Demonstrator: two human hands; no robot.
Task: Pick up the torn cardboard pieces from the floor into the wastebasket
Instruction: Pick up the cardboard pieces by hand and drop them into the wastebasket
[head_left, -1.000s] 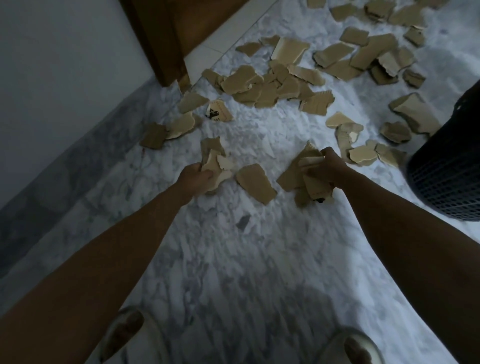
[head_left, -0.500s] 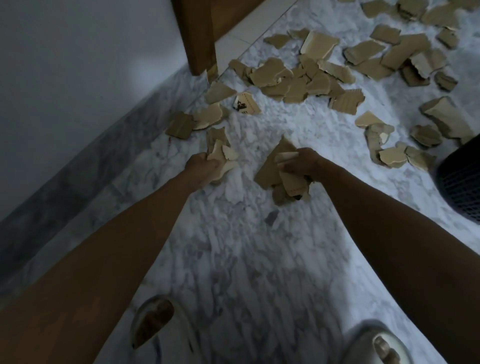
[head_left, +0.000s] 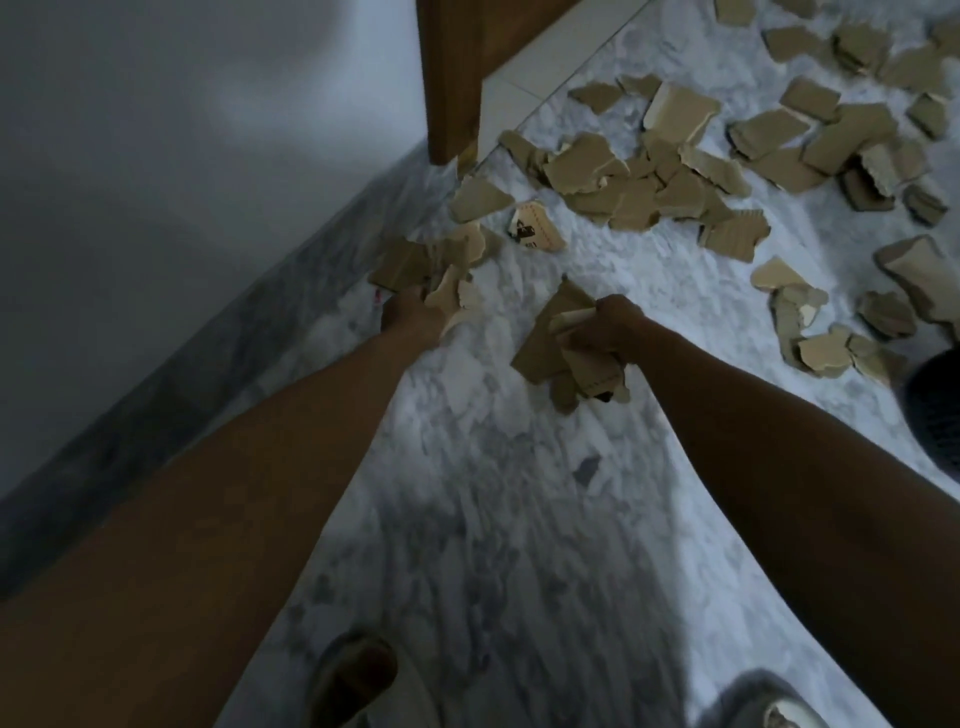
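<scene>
Both hands reach down over the marble floor (head_left: 498, 519), each with its grip closed on torn cardboard. The left hand (head_left: 410, 317) has its fingers curled round a small bunch of pale pieces (head_left: 457, 299) that stick up out of the fist, close to the grey skirting (head_left: 218, 364) along the wall. A loose brown piece (head_left: 400, 265) lies on the floor just beyond that hand; whether the two touch cannot be told. The right hand (head_left: 605, 327) grips a thicker handful (head_left: 563, 353), several overlapping pieces fanning out to the left and below the fist, one with a dashed printed line near its edge.

Many more torn pieces lie scattered on the floor ahead: a piece with black printing (head_left: 535, 234) just past the hands, a dense overlapping cluster (head_left: 639, 182) behind it near the foot of a wooden door frame (head_left: 452, 78), and further loose scraps (head_left: 826, 348) off to the right. The dark wastebasket (head_left: 935, 405) shows only partly at the right edge, near those scraps and well apart from the left hand. Two light slippers appear at the bottom, the left one (head_left: 358, 680) and the right one (head_left: 769, 701), standing on the marble
</scene>
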